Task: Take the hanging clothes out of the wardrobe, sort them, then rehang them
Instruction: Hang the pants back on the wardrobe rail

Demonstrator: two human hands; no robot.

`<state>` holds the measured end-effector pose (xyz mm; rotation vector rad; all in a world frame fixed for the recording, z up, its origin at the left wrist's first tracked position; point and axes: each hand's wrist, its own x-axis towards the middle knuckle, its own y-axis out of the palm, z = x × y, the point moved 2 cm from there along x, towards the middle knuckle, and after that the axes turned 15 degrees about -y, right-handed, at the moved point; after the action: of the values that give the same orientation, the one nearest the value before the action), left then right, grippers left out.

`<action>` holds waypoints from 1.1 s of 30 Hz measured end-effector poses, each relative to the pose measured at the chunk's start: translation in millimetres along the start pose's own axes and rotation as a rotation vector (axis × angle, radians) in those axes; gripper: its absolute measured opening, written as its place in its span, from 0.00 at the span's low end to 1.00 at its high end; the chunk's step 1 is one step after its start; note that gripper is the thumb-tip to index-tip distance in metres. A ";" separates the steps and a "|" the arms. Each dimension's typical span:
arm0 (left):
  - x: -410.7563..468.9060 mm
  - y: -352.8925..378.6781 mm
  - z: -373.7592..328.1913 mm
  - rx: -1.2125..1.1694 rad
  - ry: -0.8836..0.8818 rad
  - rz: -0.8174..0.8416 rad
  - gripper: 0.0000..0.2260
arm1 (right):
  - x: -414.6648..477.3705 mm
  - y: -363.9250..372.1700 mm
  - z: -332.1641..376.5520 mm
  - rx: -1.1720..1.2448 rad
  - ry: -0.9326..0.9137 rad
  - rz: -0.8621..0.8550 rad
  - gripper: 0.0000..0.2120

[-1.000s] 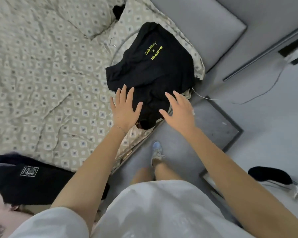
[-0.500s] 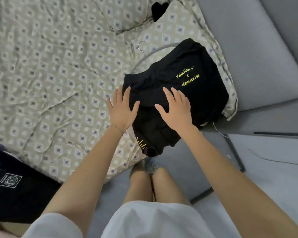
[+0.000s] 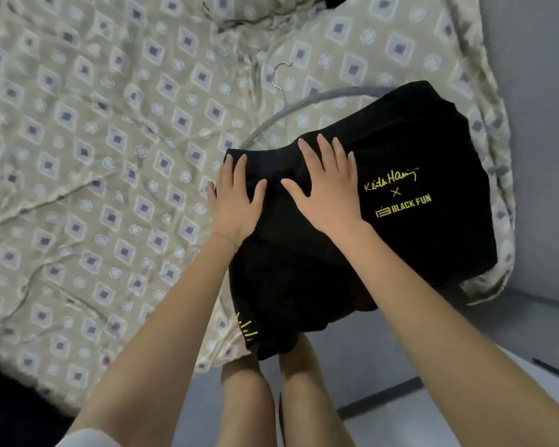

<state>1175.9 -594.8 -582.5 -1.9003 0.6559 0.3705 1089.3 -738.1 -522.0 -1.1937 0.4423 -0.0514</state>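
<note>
A folded black T-shirt [image 3: 417, 150] with yellow lettering lies at the right edge of the bed, its lower part hanging over the side. My left hand [image 3: 234, 201] lies flat on the shirt's left edge, fingers straight and spread. My right hand [image 3: 326, 188] presses flat on the shirt's middle, left of the lettering. A grey hanger [image 3: 291, 108] with a metal hook sticks out from under the shirt's far side.
The bed is covered by a beige patterned sheet [image 3: 94, 156]. A dark garment [image 3: 0, 391] shows at the lower left corner. A grey padded headboard [image 3: 542, 124] stands on the right, grey floor [image 3: 417, 366] below. My bare legs [image 3: 271, 398] stand by the bed.
Both hands moved forward onto the black shirt and now lie flat on it. The view swung closer over the bed.
</note>
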 end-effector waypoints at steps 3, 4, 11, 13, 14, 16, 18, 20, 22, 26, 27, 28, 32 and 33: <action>27.9 18.6 6.7 -0.050 -0.067 -0.005 0.27 | 21.2 8.0 -26.0 -0.083 -0.025 -0.028 0.34; 35.6 23.1 8.7 -0.065 -0.087 -0.005 0.27 | 26.9 7.9 -35.4 -0.115 -0.023 -0.043 0.34; 69.3 40.9 10.5 -0.192 -0.121 -0.040 0.28 | 59.4 5.5 -87.8 -0.208 0.066 -0.090 0.33; 72.5 41.7 6.4 -0.238 -0.145 -0.066 0.27 | 67.1 9.4 -87.5 -0.230 0.062 -0.105 0.33; 73.6 41.4 4.5 -0.250 -0.164 -0.074 0.27 | 69.5 11.0 -86.3 -0.234 0.058 -0.114 0.33; 77.8 39.7 2.8 -0.245 -0.200 -0.090 0.26 | 71.6 13.6 -86.0 -0.250 0.051 -0.125 0.33; 82.1 37.3 3.1 -0.218 -0.231 -0.084 0.25 | 70.7 14.5 -87.7 -0.267 0.047 -0.124 0.33; 87.0 33.6 6.1 -0.186 -0.266 -0.057 0.22 | 69.5 14.0 -88.7 -0.263 0.039 -0.123 0.33; 89.9 26.9 9.9 -0.194 -0.286 -0.013 0.19 | 69.4 13.1 -88.6 -0.254 0.031 -0.115 0.33; 74.0 4.0 12.1 -0.299 -0.292 0.081 0.18 | 64.1 4.8 -87.8 -0.218 0.026 -0.077 0.33; 64.9 -4.0 11.2 -0.310 -0.270 0.057 0.18 | 61.7 1.0 -86.4 -0.192 0.026 -0.079 0.32; 52.7 -12.9 9.8 -0.310 -0.241 0.009 0.17 | 58.7 -3.9 -83.5 -0.154 0.025 -0.088 0.32; -3.9 -51.6 4.8 -0.382 -0.165 -0.190 0.15 | 48.6 -35.7 -57.2 0.012 0.021 -0.223 0.29; -17.4 -62.6 3.9 -0.390 -0.149 -0.220 0.15 | 45.0 -44.9 -48.3 0.047 0.025 -0.262 0.29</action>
<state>1199.4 -567.3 -528.4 -2.2615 0.2829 0.5203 1121.7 -810.0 -509.2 -1.1994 0.3028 -0.3013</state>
